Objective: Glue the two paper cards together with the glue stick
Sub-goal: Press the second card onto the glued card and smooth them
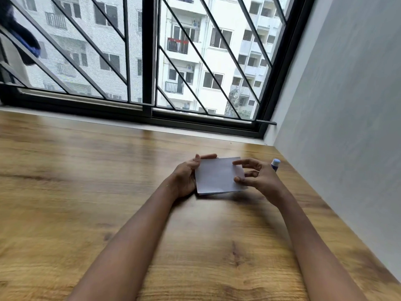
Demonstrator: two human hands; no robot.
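Seemingly near the end: cards held together, glue stick out of hand.
The cards (217,175) show as one white sheet, so they are probably already stacked. A thin dark line along the near edge hints at a second layer, though no glue is visible. The left grip (186,177) clasps their left edge with curled fingers, and the right grip (260,179) pinches their right edge between thumb and forefinger. They sit low over the counter (86,192); I cannot tell whether they touch it. The glue stick (275,164) rests just right of the cards, beyond the right grip, held by neither. Likely left: squaring the edges and pressing the pair flat.
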